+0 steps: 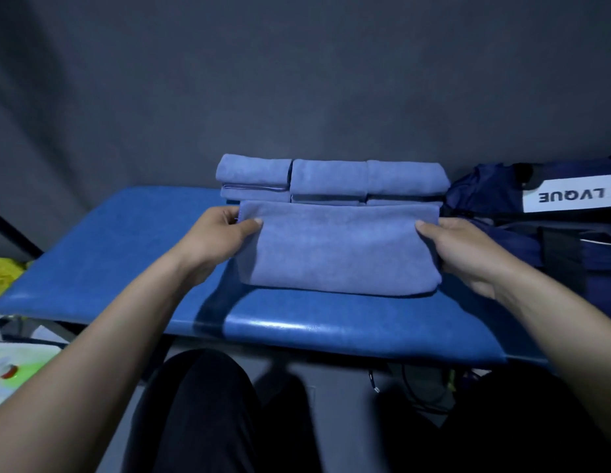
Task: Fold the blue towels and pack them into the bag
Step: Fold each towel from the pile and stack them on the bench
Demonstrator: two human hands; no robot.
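Head camera, looking down: a person's left hand (218, 230) and right hand (457, 244) each pinch an end of a half-folded blue towel (338, 250), thumbs on top and fingers tucked beneath, on a blue padded bench (102, 254). Just beyond the grip, touching the towel's far edge, sit the stacked folded towels (331, 180); just outside the right hand lies the navy bag (536, 213), its white label reading upside down.

The risks, judged from this frame: the towel's layers look loose between the two pinches, so an uneven lift could let the fold slip open or sag in the middle. A push away from the body could nudge the stack and skew it. The bag's mouth is not evidently open, so a one-handed transfer might snag on its rim or straps.

The fingers under the towel are hidden, as are the bag's opening and contents, with its right side cut off. How many towels the stacks hold is hard to count. Clutter at the left edge is too blurred to name.
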